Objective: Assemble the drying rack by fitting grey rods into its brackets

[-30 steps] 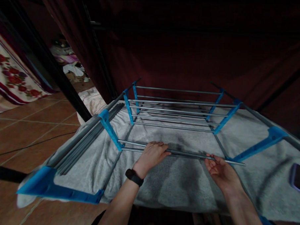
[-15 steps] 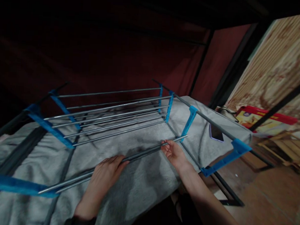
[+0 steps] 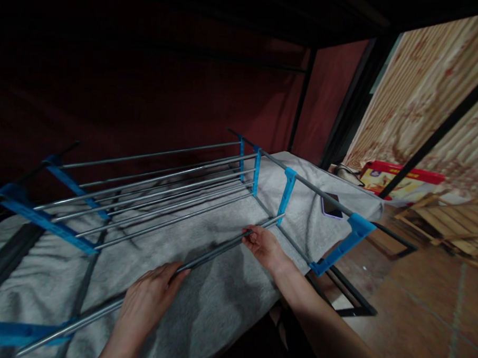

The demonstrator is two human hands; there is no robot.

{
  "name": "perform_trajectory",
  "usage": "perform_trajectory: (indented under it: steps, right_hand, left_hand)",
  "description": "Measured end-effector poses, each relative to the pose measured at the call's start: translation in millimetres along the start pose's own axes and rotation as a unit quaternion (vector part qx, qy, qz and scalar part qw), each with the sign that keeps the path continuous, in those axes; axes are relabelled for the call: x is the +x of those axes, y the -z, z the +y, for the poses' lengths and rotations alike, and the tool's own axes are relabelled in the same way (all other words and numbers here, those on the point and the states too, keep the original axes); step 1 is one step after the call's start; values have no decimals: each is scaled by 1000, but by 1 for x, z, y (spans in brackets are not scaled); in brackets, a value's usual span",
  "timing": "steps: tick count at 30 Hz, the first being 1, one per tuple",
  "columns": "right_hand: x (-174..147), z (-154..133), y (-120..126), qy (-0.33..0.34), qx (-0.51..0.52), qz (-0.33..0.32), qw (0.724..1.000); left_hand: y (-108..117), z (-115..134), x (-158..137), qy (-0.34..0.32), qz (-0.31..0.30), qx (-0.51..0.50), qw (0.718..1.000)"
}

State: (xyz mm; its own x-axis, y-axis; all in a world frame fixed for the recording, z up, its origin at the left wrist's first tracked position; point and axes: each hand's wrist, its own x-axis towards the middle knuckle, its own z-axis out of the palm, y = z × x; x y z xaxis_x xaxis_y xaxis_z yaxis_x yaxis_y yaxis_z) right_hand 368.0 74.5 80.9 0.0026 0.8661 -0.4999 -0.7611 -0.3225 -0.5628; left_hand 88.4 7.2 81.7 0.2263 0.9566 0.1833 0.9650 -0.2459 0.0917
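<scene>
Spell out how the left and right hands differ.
The left hand lies back upward over the rods; the right hand shows its palm side. The left hand curls over them, while the right hand pinches them nearer one end. Both hands hold the rods.

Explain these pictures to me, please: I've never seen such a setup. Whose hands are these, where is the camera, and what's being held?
There is no machine here: the left hand and right hand are a person's own, bare. One camera, worn on that person's head, takes every picture, looking forward and down.

A gray cloth covers the surface. On it are blue brackets with crosswise bars between the farther ones, and a phone toward the right.

Both hands hold thin metal rods running close together; whether each grips one or more, I can't tell.
</scene>
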Motion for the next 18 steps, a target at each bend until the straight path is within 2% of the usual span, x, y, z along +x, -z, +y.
perform_trajectory:
  steps: [18]
  right_hand:
    - [11,1,-1,-9,-20,-34,999]
  left_hand:
    - [-3,-4,0,-4,24,15,1000]
